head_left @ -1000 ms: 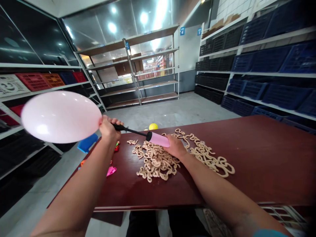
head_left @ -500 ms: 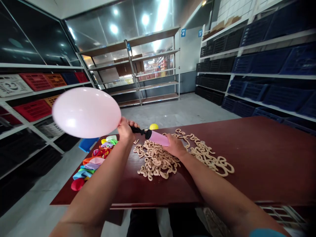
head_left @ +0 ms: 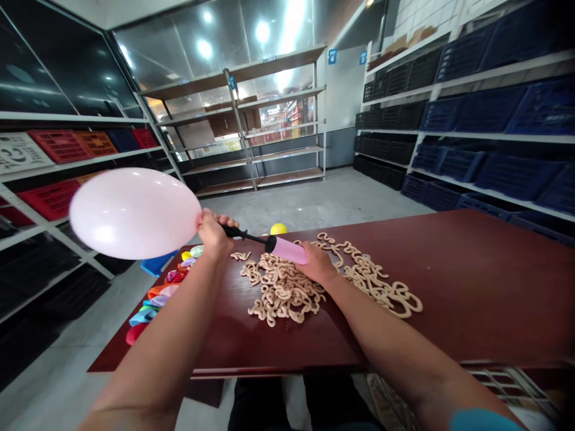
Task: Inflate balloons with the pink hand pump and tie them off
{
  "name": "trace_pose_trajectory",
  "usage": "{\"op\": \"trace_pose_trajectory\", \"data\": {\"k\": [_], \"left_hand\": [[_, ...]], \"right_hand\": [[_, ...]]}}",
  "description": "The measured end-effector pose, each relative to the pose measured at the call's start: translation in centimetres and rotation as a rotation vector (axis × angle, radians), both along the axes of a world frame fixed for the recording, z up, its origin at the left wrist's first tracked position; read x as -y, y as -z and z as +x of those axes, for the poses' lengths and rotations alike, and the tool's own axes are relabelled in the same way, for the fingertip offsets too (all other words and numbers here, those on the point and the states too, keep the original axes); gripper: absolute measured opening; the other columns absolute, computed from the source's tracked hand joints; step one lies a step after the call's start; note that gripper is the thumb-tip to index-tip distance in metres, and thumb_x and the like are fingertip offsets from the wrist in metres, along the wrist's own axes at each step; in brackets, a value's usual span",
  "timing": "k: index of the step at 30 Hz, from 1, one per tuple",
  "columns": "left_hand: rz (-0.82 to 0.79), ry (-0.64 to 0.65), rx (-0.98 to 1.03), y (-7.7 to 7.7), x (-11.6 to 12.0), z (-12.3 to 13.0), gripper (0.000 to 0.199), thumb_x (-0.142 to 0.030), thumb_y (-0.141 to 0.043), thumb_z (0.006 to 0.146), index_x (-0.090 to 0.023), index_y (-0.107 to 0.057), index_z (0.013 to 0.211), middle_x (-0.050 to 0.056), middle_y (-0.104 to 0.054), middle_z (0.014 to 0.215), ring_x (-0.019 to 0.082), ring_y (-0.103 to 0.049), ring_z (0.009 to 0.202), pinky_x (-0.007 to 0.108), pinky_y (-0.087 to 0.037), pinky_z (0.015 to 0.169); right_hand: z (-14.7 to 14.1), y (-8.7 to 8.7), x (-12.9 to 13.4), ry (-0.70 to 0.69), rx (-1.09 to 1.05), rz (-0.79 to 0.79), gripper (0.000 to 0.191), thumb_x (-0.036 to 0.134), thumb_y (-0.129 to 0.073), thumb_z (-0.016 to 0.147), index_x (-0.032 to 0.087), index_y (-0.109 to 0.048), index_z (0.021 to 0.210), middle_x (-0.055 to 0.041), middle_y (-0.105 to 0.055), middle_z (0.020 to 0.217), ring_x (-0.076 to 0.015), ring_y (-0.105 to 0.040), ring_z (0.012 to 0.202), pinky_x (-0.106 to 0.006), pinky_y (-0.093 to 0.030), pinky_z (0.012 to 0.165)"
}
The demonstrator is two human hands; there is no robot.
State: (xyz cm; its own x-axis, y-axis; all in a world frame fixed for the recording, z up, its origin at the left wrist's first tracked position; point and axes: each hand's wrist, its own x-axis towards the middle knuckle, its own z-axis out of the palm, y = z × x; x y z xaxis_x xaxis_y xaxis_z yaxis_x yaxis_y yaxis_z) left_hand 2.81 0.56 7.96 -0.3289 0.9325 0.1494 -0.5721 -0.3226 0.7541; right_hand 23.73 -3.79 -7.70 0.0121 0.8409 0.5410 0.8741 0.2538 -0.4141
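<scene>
A balloon pump [head_left: 290, 249] with a pink barrel and black rod spans my two hands above the table. My left hand [head_left: 214, 232] is closed around its black handle end, right beside the neck of a large inflated pale pink balloon [head_left: 135, 214]. Around the far end of the pink barrel, my right hand [head_left: 317, 263] is wrapped. Below the pump lies a heap of beige, curled, rope-like pieces [head_left: 285, 290]. Several limp, colourful balloons [head_left: 157, 302] lie along the table's left side, partly behind my left forearm.
The dark red table [head_left: 467, 287] extends to the right. A yellow round object [head_left: 278, 228] shows at its far edge. Shelves with red crates [head_left: 58, 146] stand left, and blue crates [head_left: 521, 173] fill the right shelves. A metal rack [head_left: 287, 149] stands at the back.
My left hand has moved left with the balloon and pump handle, drawing more of the black rod out of the barrel. My right hand has stayed nearly in place.
</scene>
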Motion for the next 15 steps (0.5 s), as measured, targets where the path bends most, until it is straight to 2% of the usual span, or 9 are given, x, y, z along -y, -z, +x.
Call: {"op": "trace_pose_trajectory", "data": {"k": [4,7,10,15], "left_hand": [[-0.040,0.065,0.029,3.0,0.5,3.8,0.036,-0.038,-0.048,0.076,-0.020,-0.022,0.058,-0.007,-0.029,0.045,0.007,-0.035,0.036,0.021,-0.034,0.039],[-0.080,0.098,0.036,3.7,0.5,4.6,0.037,-0.041,-0.049,0.075,-0.020,-0.023,0.058,-0.007,-0.030,0.045,0.008,-0.037,0.036,0.021,-0.036,0.041],[-0.118,0.091,0.008,2.4,0.0,3.3,0.034,-0.038,-0.049,0.075,-0.020,-0.024,0.059,-0.007,-0.030,0.045,0.008,-0.038,0.036,0.022,-0.037,0.041],[-0.043,0.037,-0.051,-1.6,-1.3,-0.9,0.031,-0.035,-0.047,0.075,-0.020,-0.024,0.059,-0.006,-0.030,0.044,0.009,-0.038,0.036,0.023,-0.039,0.041]], "right_hand": [[-0.2,0.0,0.2,0.010,0.019,-0.031,0.042,0.028,-0.062,0.064,0.021,-0.048,0.103,-0.0049,-0.060,0.091,-0.0199,-0.056,0.083,-0.029,-0.039,0.068],[-0.4,-0.1,0.2,0.019,0.036,-0.034,0.041,0.030,-0.062,0.065,0.020,-0.048,0.103,-0.0055,-0.061,0.090,-0.0197,-0.057,0.083,-0.028,-0.039,0.068],[-0.7,-0.1,0.1,0.017,0.040,-0.029,0.043,0.033,-0.061,0.065,0.019,-0.048,0.104,-0.0062,-0.061,0.090,-0.0200,-0.057,0.081,-0.028,-0.039,0.066],[-0.7,-0.2,0.0,0.033,0.039,-0.032,0.048,0.033,-0.063,0.063,0.019,-0.048,0.107,-0.0060,-0.061,0.089,-0.0205,-0.057,0.078,-0.029,-0.039,0.063]]}}
